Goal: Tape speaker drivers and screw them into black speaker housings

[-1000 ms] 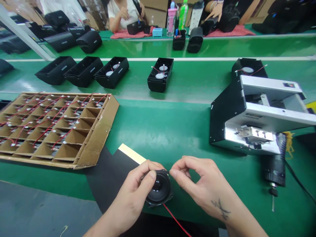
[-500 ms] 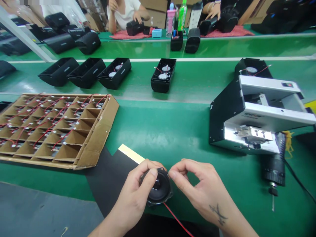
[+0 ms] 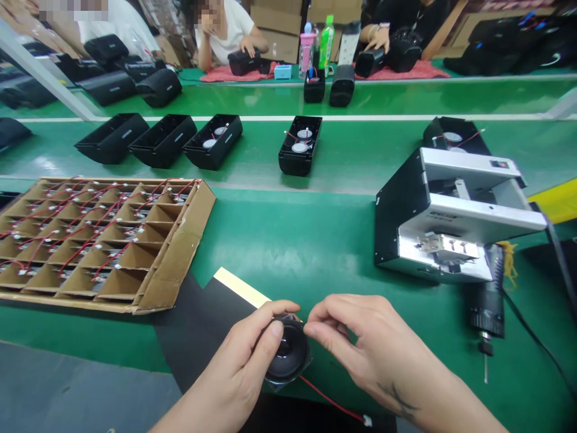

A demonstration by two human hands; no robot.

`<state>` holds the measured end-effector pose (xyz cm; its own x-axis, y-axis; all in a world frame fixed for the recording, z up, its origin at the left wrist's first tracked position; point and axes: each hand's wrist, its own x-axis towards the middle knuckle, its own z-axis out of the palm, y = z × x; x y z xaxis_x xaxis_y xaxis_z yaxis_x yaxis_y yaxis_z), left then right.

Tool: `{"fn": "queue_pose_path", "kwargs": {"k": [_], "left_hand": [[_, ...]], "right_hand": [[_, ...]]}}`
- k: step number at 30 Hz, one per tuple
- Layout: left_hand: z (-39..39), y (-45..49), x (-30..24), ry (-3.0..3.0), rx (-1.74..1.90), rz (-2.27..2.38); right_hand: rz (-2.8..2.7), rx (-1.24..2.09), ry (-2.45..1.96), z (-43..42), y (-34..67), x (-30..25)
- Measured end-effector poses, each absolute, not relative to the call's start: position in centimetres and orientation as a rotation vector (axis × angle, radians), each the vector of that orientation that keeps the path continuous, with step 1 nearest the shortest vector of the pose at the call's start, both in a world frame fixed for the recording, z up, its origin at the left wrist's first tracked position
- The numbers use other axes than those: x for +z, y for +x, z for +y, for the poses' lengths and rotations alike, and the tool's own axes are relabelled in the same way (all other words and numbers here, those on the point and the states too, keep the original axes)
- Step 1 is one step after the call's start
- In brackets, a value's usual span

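Observation:
A round black speaker driver (image 3: 292, 356) sits in my left hand (image 3: 243, 355), the thumb over its front and the fingers behind its upper edge. My right hand (image 3: 360, 337) has thumb and forefinger pinched together at the driver's upper right rim. Whatever lies between those fingertips is too small to make out. From beneath the driver a red wire (image 3: 331, 398) runs to a white connector (image 3: 368, 421) near the bottom edge. Behind my left hand lies a black sheet (image 3: 207, 319) with a pale yellow strip (image 3: 241, 287).
A divided cardboard tray (image 3: 180, 267) of wired parts stands at left. At right are a silver-and-black machine (image 3: 399, 210) and an electric screwdriver (image 3: 487, 313). Black speaker housings (image 3: 295, 153) line the green bench's far side. Beyond, other people's hands (image 3: 377, 37) rest on black units.
The view has shifted slightly, with the machine now farther left in it. My left hand keeps the driver; my right pinch stays at its rim. The wire's white connector has come into sight.

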<state>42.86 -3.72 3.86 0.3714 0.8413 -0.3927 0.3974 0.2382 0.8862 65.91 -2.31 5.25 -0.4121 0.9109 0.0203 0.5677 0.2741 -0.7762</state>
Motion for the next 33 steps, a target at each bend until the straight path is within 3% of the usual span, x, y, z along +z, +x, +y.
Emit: {"fn": "queue_pose_path", "kwargs": {"k": [6,14,33], "left_hand": [[-3.2,43.3,4.7,1.254,0.420,1.022],[-3.8,43.6,4.5,1.221,0.410,1.024],[-4.0,44.3,3.3,1.237,0.509,1.069]], "right_hand": [[-2.044,1.010,-1.344,-2.2,65.8,5.8],[-1.920,1.209,-1.415,-2.8,65.6,5.2],[-1.760,1.240,-1.367,-3.9,65.5,3.8]]}}
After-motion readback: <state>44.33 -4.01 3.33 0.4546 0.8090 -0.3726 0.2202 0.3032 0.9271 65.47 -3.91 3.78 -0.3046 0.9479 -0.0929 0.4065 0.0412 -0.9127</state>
